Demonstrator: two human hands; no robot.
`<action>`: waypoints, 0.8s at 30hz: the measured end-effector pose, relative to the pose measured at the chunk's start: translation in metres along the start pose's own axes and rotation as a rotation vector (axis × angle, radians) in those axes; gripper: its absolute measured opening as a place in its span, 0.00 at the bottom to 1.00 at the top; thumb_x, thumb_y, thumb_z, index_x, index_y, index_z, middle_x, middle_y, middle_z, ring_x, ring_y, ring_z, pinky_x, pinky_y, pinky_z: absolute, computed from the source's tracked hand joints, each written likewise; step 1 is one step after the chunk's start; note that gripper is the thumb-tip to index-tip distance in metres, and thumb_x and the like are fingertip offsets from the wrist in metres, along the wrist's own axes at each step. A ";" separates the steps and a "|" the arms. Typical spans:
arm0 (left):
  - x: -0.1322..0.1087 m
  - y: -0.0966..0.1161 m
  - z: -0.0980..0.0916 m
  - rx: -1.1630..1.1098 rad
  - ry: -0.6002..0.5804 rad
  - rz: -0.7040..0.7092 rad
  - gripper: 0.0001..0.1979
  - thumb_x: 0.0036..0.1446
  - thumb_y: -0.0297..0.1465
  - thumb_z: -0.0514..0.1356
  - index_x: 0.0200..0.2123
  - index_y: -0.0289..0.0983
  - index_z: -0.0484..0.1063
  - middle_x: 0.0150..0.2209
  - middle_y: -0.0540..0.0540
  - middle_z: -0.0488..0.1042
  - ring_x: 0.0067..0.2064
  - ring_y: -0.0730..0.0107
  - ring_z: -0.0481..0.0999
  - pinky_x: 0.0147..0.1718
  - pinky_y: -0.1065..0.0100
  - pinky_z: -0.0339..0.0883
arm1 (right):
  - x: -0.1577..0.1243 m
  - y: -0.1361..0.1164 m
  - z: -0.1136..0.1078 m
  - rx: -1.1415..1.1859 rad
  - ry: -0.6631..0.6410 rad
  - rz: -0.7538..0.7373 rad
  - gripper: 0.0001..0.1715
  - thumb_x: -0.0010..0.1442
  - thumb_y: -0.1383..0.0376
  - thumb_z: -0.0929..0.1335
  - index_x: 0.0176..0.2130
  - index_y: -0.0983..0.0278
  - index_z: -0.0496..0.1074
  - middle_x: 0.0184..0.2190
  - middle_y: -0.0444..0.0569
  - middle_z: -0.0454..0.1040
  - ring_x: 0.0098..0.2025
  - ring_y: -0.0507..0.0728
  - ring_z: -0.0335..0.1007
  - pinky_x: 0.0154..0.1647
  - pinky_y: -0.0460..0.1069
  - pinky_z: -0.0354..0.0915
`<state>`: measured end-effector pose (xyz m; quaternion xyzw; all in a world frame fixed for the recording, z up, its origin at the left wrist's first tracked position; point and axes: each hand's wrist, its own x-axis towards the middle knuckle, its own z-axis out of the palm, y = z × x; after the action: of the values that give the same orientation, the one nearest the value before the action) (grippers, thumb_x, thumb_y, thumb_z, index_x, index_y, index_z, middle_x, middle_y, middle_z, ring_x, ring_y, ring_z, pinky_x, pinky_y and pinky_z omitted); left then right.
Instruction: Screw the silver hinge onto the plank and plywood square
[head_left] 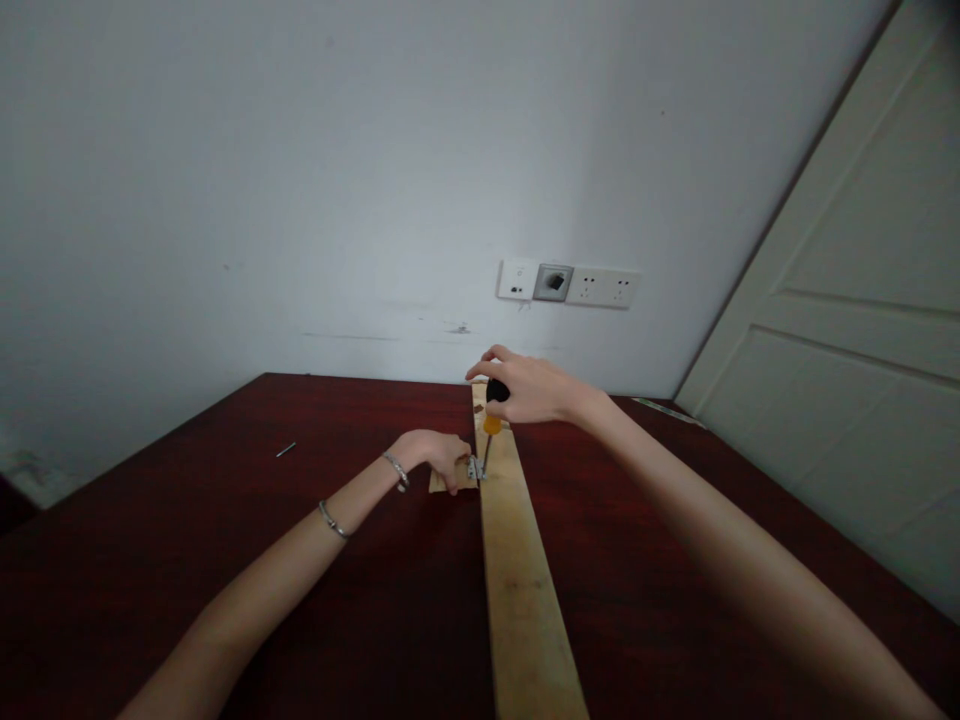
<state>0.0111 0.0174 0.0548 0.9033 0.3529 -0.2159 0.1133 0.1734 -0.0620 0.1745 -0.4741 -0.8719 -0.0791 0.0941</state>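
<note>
A long pale wooden board (525,590) runs away from me across the dark red table. Against its left side lies a small wooden block (442,482), and a metal hinge (477,467) spans the two. My left hand (439,455) is closed on the small block, its fingers close beside the hinge. In my right hand (529,388) is a screwdriver (492,424) with a black and yellow handle, gripped from above. Its shaft points down, slightly tilted, and the tip meets the hinge's right leaf on the board. Any screw under the tip is too small to make out.
A thin metal rod-like piece (286,450) lies on the left of the table (337,590). Behind the table rises a white wall with sockets (600,287). A pale panelled door (847,330) stands at the right, and a thin strip (667,411) lies near the back right edge.
</note>
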 end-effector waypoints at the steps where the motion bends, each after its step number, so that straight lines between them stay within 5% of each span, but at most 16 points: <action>1: 0.000 0.000 0.000 0.003 -0.003 -0.001 0.36 0.41 0.42 0.69 0.53 0.36 0.66 0.50 0.39 0.71 0.45 0.54 0.73 0.41 0.62 0.69 | 0.000 0.000 0.000 0.002 0.002 0.007 0.26 0.59 0.54 0.64 0.54 0.59 0.68 0.52 0.55 0.69 0.40 0.59 0.72 0.37 0.51 0.61; 5: -0.001 0.001 0.000 0.007 -0.004 0.001 0.36 0.41 0.43 0.69 0.53 0.36 0.67 0.49 0.39 0.72 0.44 0.54 0.74 0.40 0.63 0.69 | 0.001 0.001 0.000 0.003 -0.002 -0.005 0.20 0.63 0.55 0.61 0.48 0.60 0.73 0.40 0.54 0.74 0.41 0.60 0.71 0.37 0.51 0.60; 10: 0.000 0.001 0.000 0.002 -0.007 -0.003 0.35 0.41 0.42 0.69 0.53 0.36 0.66 0.49 0.40 0.72 0.44 0.55 0.74 0.40 0.63 0.69 | 0.001 0.001 0.000 0.004 0.003 -0.012 0.26 0.58 0.56 0.65 0.54 0.58 0.68 0.47 0.54 0.72 0.41 0.60 0.71 0.36 0.51 0.61; 15: 0.000 0.001 0.000 -0.016 -0.017 -0.014 0.34 0.41 0.42 0.69 0.52 0.39 0.66 0.48 0.42 0.72 0.45 0.56 0.73 0.41 0.64 0.68 | 0.001 -0.001 0.001 -0.013 0.011 -0.003 0.22 0.64 0.54 0.60 0.49 0.61 0.71 0.40 0.54 0.76 0.41 0.60 0.71 0.37 0.51 0.61; 20: 0.000 0.001 -0.001 0.005 -0.019 -0.003 0.34 0.42 0.41 0.69 0.52 0.36 0.66 0.49 0.39 0.71 0.45 0.55 0.73 0.40 0.63 0.69 | 0.000 -0.003 0.000 -0.018 0.019 -0.002 0.26 0.58 0.56 0.65 0.54 0.58 0.68 0.49 0.55 0.71 0.41 0.60 0.72 0.36 0.50 0.61; 24: 0.001 0.001 0.000 -0.002 -0.015 -0.001 0.33 0.41 0.41 0.69 0.51 0.37 0.67 0.49 0.40 0.72 0.44 0.55 0.74 0.41 0.63 0.69 | 0.001 -0.003 -0.001 0.007 0.002 0.008 0.23 0.63 0.54 0.60 0.51 0.61 0.71 0.41 0.55 0.75 0.41 0.61 0.72 0.39 0.51 0.61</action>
<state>0.0124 0.0168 0.0547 0.9015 0.3526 -0.2223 0.1166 0.1706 -0.0632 0.1754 -0.4774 -0.8701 -0.0759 0.0968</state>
